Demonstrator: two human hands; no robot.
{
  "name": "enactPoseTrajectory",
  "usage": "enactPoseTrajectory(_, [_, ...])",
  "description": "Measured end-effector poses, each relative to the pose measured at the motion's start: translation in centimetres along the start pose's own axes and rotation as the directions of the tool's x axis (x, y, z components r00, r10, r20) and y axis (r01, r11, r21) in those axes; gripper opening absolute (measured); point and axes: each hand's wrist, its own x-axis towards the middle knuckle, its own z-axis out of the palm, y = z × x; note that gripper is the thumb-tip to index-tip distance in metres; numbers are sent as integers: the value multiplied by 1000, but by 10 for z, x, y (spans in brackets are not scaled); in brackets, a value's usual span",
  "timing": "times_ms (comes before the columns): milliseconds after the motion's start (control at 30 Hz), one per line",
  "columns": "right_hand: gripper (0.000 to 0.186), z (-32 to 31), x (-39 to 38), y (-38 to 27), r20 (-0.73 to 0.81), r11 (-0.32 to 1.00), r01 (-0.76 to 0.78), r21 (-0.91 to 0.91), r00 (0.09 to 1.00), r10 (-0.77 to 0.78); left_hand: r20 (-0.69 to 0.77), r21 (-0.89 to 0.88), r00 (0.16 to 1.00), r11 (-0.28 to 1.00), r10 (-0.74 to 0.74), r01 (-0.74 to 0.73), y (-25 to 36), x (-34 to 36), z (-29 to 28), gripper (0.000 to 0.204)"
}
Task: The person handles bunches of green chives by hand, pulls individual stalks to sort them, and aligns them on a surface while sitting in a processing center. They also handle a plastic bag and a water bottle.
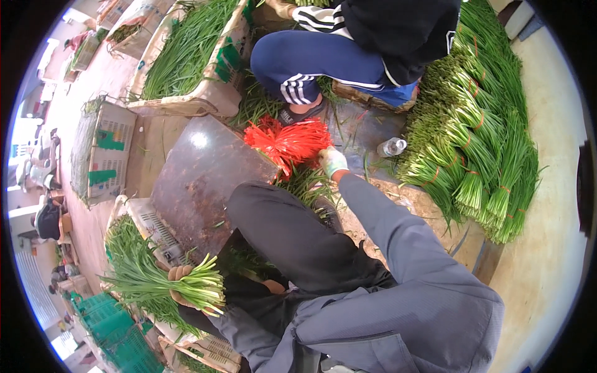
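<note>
A loose bunch of green chives (pixel 202 287) is in my left hand (pixel 179 285), whose brownish-gloved fingers wrap around it. The pale stem ends point right and the leaves trail left over a crate of chives (pixel 127 248). My right hand (pixel 334 161), in a white and green glove, reaches forward to a heap of red plastic ties (pixel 289 142). Its fingers are closed at the heap's right edge, pinching the ties there. Between my hands, a dark, stained board (pixel 205 180) lies tilted beside my knee.
Tied chive bundles (pixel 479 137) are piled at the right. A clear plastic bottle (pixel 392 147) lies near them. Opposite me, a person in blue trousers (pixel 317 59) sits low. A large chive crate (pixel 193 56) stands at the far left, another crate (pixel 106 149) nearer.
</note>
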Motion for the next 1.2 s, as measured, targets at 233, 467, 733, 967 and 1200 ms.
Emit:
enactPoseTrajectory(233, [20,-45,-28,16,96,978,208,17,973,-208,32,-16,999,999,-39,40,7,-3,-4,35])
enactPoseTrajectory(467, [21,-75,-71,129,294,920,0,-392,947,125,39,-104,999,994,-29,33,5,-5,1,90])
enactPoseTrajectory(733, [16,-133,-87,50,487,-187,-453,872,846,219,224,-86,974,995,-34,55,36,1,7,61])
enactPoseTrajectory(967, [11,-168,-51,-260,358,-636,-485,600,874,-330,211,-209,973,977,94,-49,50,-16,8,86])
enactPoseTrajectory(1200, [13,3,-54,-360,648,-592,-571,568,754,-106,197,-167,969,979,151,-119,57,-18,17,89])
